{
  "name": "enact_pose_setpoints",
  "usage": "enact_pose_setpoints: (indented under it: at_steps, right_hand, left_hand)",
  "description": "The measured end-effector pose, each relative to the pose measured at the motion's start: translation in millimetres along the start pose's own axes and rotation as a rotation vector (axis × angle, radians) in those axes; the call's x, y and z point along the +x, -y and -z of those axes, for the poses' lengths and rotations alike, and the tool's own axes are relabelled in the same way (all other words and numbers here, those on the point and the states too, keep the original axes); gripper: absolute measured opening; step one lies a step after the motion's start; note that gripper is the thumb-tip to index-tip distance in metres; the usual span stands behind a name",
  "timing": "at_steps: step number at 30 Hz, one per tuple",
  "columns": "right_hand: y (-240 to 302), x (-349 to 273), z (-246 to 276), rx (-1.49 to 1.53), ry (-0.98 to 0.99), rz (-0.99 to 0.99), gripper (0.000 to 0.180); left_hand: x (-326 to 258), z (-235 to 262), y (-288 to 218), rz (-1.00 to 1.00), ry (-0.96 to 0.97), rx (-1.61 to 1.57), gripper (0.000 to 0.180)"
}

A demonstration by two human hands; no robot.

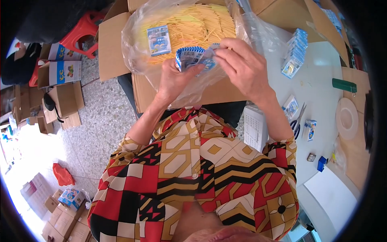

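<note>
In the left grip (174,79), blue packets (190,57); right grip (244,67) at their edge

The packets (188,57) are blue and white, the sticks (209,22) yellow, the shirt (238,177) geometric (red, black, gold).

Here on my head view, the left hand (174,80) grips a stack of blue packets (186,56), the right hand (246,68) pinches at its right end, one loose packet (159,40) lies on yellow sticks (215,24) in a clear bag (133,48), and I spot scissors (299,119) on the table (316,82)
</note>
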State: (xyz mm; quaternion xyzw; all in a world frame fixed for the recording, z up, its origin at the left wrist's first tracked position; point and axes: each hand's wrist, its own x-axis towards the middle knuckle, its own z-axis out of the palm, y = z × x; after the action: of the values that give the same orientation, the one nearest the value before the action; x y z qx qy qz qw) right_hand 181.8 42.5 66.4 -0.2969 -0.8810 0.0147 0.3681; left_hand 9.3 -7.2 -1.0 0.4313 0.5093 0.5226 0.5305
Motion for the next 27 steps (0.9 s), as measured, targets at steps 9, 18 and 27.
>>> enact_pose_setpoints:
  at_steps: [9, 18, 27]
  right_hand:
    - [10.2, -19.4, -3.1, 0.135, 0.243, -0.122, 0.017]
    - [-6.9, 2.0, 3.4, 0.595, 0.088, -0.36, 0.008]
    - [-116.2, -54.2, -52.5, -0.366, 0.568, -0.466, 0.012]
  left_hand:
    - [-9.8, 2.3, 12.3, -0.013, 0.011, 0.033, 0.014]
    - [-7.9, 0.6, 18.9, 0.062, -0.039, -0.211, 0.015]
    - [-3.1, 4.0, 14.6, 0.009, -0.096, -0.342, 0.021]
